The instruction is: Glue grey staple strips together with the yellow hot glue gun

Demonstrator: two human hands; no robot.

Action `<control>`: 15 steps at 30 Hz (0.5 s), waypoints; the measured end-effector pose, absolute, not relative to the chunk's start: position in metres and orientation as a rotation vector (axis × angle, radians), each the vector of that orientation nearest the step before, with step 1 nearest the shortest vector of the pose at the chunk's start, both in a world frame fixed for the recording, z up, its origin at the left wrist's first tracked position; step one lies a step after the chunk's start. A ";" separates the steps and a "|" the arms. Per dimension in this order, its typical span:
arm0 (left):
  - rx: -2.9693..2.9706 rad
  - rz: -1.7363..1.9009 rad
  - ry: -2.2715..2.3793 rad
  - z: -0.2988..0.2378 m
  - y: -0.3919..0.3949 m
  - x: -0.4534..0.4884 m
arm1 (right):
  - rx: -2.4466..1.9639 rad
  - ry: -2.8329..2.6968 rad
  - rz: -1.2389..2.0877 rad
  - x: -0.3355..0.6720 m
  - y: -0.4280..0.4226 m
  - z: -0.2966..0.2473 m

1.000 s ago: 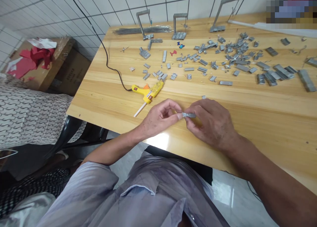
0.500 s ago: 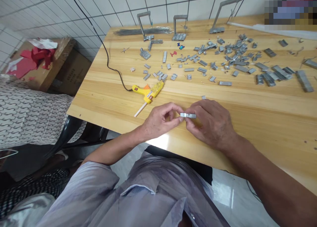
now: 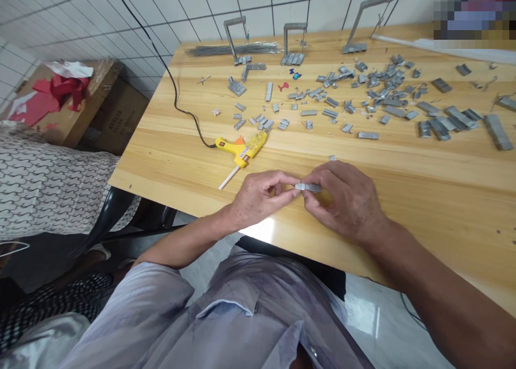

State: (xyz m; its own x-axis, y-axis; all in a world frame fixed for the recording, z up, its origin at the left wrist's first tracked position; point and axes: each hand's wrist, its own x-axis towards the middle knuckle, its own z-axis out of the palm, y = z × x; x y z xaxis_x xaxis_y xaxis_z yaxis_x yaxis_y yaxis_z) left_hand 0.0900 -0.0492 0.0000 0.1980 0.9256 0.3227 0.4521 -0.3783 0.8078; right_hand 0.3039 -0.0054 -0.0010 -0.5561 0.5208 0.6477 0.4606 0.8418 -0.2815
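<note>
A short strip of grey staples is pinched between both hands above the front of the wooden table. My left hand grips its left end between thumb and index finger. Around the strip's middle, the thumb and fingertips of my right hand are closed. Just beyond the right hand lies a small grey staple piece. A yellow hot glue gun, with a glue stick in its rear, rests on the table to the far left of the hands.
Many loose staple pieces are scattered over the table. Along the tiled wall stand hook-shaped staple frames and a bundle of thin wires. A black cord runs to the glue gun. Cardboard boxes stand at left.
Both hands keep their pinch on the staple strip, which has tilted slightly, its upper face now looking darker. The whole view has shifted a little; nothing else has visibly moved.
</note>
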 end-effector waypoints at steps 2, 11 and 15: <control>1.934 1.147 1.245 -0.001 -0.049 0.091 | -0.708 -2.249 0.096 0.304 -0.005 -0.001; 1.918 1.117 1.330 0.002 -0.050 0.090 | -0.722 -2.243 0.101 0.303 -0.005 0.000; 1.913 1.158 1.309 0.003 -0.049 0.091 | -0.725 -2.254 0.113 0.305 -0.004 0.000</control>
State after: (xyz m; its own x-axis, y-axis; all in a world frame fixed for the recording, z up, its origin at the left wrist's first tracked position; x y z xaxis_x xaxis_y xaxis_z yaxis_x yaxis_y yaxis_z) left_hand 0.0911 -0.0486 0.0033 0.1576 0.9246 0.3469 0.4568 -0.3797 0.8045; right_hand 0.3048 -0.0040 -0.0004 -0.5567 0.5325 0.6375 0.4661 0.8355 -0.2910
